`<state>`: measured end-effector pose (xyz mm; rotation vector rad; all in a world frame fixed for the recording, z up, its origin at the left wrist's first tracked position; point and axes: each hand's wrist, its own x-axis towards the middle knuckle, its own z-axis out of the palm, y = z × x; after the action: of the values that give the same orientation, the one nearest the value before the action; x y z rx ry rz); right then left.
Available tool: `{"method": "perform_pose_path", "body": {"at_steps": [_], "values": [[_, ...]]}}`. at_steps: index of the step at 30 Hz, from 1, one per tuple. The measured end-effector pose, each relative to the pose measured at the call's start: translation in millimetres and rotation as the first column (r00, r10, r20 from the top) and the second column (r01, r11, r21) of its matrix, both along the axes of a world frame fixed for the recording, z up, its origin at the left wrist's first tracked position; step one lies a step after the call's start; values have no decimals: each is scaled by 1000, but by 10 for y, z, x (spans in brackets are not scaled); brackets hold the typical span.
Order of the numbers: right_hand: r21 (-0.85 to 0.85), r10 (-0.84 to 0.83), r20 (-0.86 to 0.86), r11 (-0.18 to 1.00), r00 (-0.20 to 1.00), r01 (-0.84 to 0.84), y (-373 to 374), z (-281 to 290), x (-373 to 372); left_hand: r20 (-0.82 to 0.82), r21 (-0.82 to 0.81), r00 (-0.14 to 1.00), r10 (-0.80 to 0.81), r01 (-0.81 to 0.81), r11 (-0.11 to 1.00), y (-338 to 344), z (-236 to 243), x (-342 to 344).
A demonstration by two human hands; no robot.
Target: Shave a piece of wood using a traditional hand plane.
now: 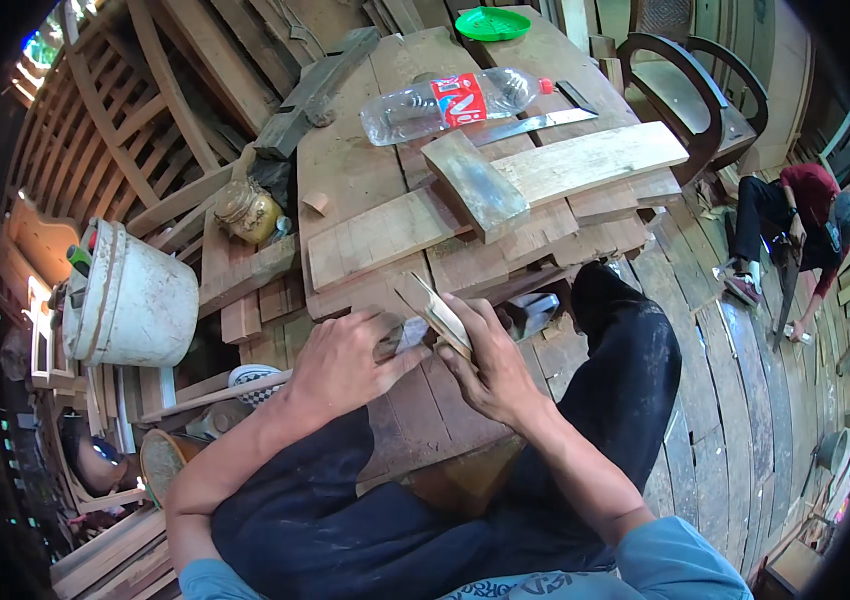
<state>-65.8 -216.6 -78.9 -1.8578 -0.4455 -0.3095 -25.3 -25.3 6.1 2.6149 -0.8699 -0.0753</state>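
Clearly, the main risk sits at the centre of the view, where the right hand (490,365) pinches a slim wooden piece (447,318) between thumb and fingers, its tip slanting toward eleven o'clock. The left hand (340,360) curls just beside it, at eight o'clock, near a blurred whitish scrap (411,334); whether it grips that scrap I cannot tell. Because the piece looks thin, pressing too hard could split it, and a rough edge could drive splinters into the bare fingers. A loose pinch might let it twist and drop toward the lap. Toward twelve o'clock, a worn grey block (475,185) lies across a pale plank (595,162) on the bench (345,165); a knock could tip it, or set the plastic bottle (400,118) rolling.
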Motion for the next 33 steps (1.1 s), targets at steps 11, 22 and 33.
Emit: {"method": "perform_pose_path", "body": {"at_steps": [11, 22, 33], "values": [[-36, -7, -20, 999, 1000, 7, 5, -20, 27, -90, -32, 995, -39, 36, 999, -39, 1, -6], [138, 91, 7, 986, 996, -91, 14, -4, 49, 4, -48, 998, 66, -66, 997, 11, -1, -25], [254, -53, -278, 959, 959, 126, 11, -353, 0, -127, -150, 989, -74, 55, 987, 22, -303, 29]]}}
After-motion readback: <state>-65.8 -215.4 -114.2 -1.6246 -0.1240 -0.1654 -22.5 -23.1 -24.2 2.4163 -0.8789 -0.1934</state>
